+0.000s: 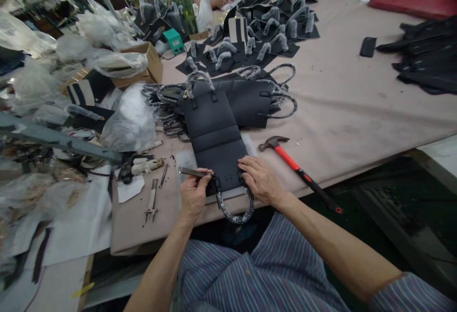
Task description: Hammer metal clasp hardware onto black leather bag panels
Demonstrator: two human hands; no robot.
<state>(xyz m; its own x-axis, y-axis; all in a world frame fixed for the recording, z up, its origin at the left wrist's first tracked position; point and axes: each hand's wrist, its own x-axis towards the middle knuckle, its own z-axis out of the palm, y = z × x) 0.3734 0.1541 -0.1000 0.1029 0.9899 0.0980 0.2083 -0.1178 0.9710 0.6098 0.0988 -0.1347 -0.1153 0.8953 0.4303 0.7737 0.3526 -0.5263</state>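
Note:
In front of me lies a long black bag panel (217, 133), creased across the middle, with a plastic-wrapped handle at each end. The near handle (235, 216) hangs over the table edge. My left hand (193, 195) pinches a short metal punch (191, 172), held sideways at the panel's left edge by the handle's base. My right hand (262, 178) presses and grips the panel's right edge at the other base of that handle; its fingertips are partly hidden. A claw hammer (285, 156) with a red and black grip rests right of my right hand, its end past the table edge.
More black panels with wrapped handles (246, 102) are stacked behind. A pale board (183, 159) lies under the work. Left are small metal tools (153, 201), plastic bags (126, 119) and a carton (153, 64). Across the table, a co-worker's hands (219, 1) show. Black pieces (424, 55) lie right.

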